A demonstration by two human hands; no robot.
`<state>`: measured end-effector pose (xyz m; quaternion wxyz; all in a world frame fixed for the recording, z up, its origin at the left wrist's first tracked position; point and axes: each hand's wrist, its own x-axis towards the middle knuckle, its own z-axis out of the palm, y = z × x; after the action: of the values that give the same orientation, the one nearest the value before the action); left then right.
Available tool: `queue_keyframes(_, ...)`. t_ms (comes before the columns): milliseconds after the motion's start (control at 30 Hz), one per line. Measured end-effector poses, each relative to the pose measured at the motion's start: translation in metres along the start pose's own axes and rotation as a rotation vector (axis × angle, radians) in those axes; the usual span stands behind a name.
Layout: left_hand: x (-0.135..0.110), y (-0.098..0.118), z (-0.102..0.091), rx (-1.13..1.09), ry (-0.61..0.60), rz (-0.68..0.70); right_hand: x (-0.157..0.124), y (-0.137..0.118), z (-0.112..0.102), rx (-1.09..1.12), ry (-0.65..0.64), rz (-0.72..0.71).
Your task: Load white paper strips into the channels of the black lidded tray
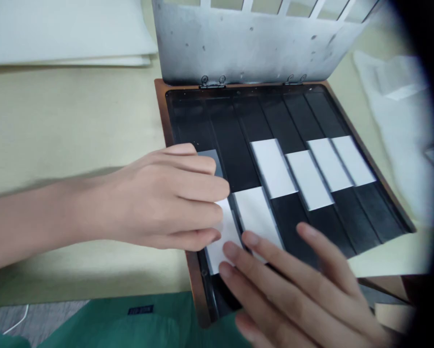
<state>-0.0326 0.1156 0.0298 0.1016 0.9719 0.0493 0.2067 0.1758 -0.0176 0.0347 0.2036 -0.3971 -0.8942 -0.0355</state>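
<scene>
My left hand (176,198) is closed over the leftmost slot of a black slotted tray (198,118), its fingers curled and fingertips hidden. Under it lies a white rectangular card (220,253), and a greyish strip (212,158) shows just beyond the knuckles; I cannot tell what the fingers pinch. My right hand (296,290) is open, fingers spread, with its fingertips at the near ends of that card and a second white card (255,210) in the adjoining slot. More white cards (274,168) lie in the slots to the right.
A hinged metal lid (253,46) with rectangular cut-outs stands raised at the tray's back edge. Folded white sheets (64,31) lie at the back left. On the right is whitish, partly see-through wrapping (394,116). Green cloth (129,326) borders the table's front edge.
</scene>
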Motion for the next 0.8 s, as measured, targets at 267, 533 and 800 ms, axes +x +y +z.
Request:
queue_keyframes(267, -0.001, -0.001, 0.001, -0.041, 0.015, 0.008, -0.017, -0.008, 0.018, -0.005, -0.02, -0.077)
queue_keyframes(533, -0.002, -0.001, 0.0, -0.031, 0.003, 0.015, -0.008, -0.005, 0.004, 0.042, -0.063, -0.052)
queue_keyframes(800, -0.004, 0.002, 0.005, -0.009, 0.027, 0.001, -0.003, 0.007, 0.002, 0.067, -0.076, -0.037)
